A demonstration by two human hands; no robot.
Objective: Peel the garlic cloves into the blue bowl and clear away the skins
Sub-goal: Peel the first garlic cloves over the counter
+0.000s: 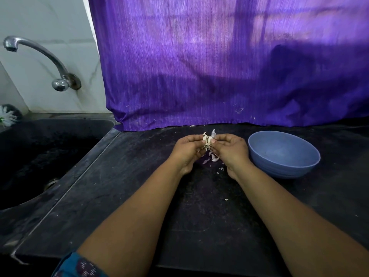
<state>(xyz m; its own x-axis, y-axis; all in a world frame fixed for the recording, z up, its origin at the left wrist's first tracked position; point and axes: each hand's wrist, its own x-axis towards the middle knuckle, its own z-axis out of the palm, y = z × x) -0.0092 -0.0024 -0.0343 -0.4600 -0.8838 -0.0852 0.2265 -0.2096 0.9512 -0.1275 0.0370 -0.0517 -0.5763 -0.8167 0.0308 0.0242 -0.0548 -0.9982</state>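
Note:
A piece of garlic (207, 141) with pale, papery skin is pinched between both hands above the dark counter. My left hand (186, 149) grips it from the left, my right hand (229, 149) from the right, and a flake of skin sticks up beside the right fingertips. Loose whitish-purple skins (212, 159) lie on the counter under and between the hands. The blue bowl (283, 154) stands just right of my right hand; I see nothing inside it from here.
A dark sink (50, 156) with a metal tap (40, 56) lies at the left, its edge running diagonally beside my left forearm. A purple curtain (219, 66) hangs behind the counter. Small skin scraps (226, 199) dot the counter.

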